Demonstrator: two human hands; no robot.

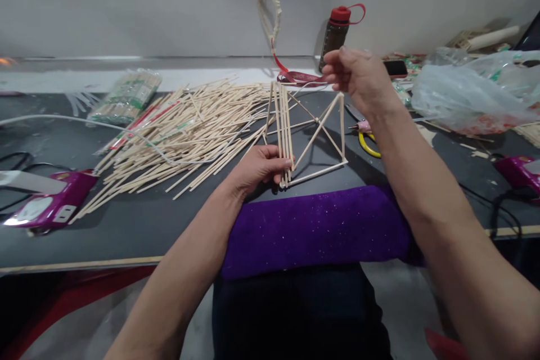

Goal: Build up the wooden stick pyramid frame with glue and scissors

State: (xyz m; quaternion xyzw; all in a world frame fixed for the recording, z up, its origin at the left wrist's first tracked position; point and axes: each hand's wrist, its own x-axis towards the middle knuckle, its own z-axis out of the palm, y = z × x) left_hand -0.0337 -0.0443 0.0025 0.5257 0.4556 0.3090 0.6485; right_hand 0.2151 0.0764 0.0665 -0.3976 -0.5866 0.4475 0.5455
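My left hand point(259, 169) grips the near left corner of a frame built from thin wooden sticks point(283, 124), its thumb lying across several parallel sticks on that side. The frame stands on the dark table, with crossed sticks on its right side and a pale stick along its bottom front. Above and behind its right end, my right hand point(358, 76) is raised with fingers curled together; what they hold, if anything, cannot be made out. Beneath the right forearm lie a pink-handled pointed tool point(361, 126) and a yellow scissor-like handle point(370, 149).
A heap of loose wooden sticks point(189, 124) and a stick packet point(124, 95) lie left. Purple cloth point(312, 230) covers the front edge. A bottle point(335, 39), plastic bags point(459, 95) and purple devices point(63, 197) surround the work. A white cord point(113, 127) crosses the heap.
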